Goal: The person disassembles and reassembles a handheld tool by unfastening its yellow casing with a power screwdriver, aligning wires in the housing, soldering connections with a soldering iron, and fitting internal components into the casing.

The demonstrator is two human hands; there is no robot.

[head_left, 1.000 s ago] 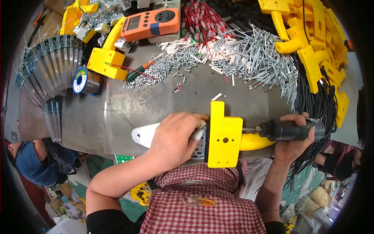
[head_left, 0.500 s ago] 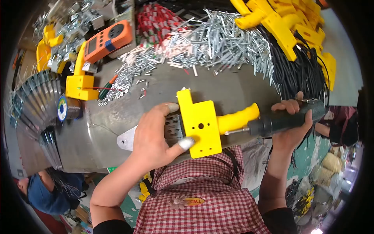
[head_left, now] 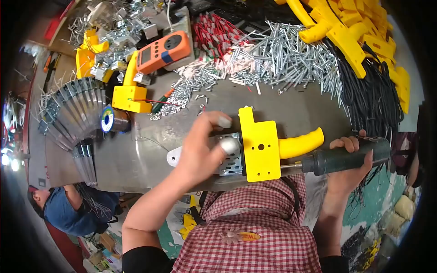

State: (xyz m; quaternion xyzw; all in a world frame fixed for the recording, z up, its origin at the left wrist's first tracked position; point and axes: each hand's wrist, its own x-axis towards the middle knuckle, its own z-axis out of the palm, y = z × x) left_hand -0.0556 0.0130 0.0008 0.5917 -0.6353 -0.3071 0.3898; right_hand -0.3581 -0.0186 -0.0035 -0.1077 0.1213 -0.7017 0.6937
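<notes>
My left hand (head_left: pixel 200 150) has thumb and forefinger spread, with white covers on their tips. It rests over the perforated metal casing (head_left: pixel 231 159), off the yellow plastic housing (head_left: pixel 261 157). A handle of the same yellow juts out to the right of that housing. From under my left hand a flat metal blade (head_left: pixel 173 157) with a hole sticks out. My right hand (head_left: pixel 350 164) is wrapped round a dark power screwdriver (head_left: pixel 339 158), held level. The screwdriver's bit reaches the housing's right side, below the handle; its exact contact point is hidden.
Long screws (head_left: pixel 291 57), red wires (head_left: pixel 218 34) and black cables (head_left: pixel 371 100) lie heaped at the back. More yellow housings (head_left: pixel 359 41) are piled back right. An orange meter (head_left: pixel 164 52), solder spool (head_left: pixel 114 119) and fanned metal blades (head_left: pixel 75 107) lie left. Another person (head_left: pixel 77 209) sits lower left.
My left thumb and forefinger have come off the yellow housing and spread apart. The whole view has shifted, so things appear further right. The screwdriver bit stays at the housing.
</notes>
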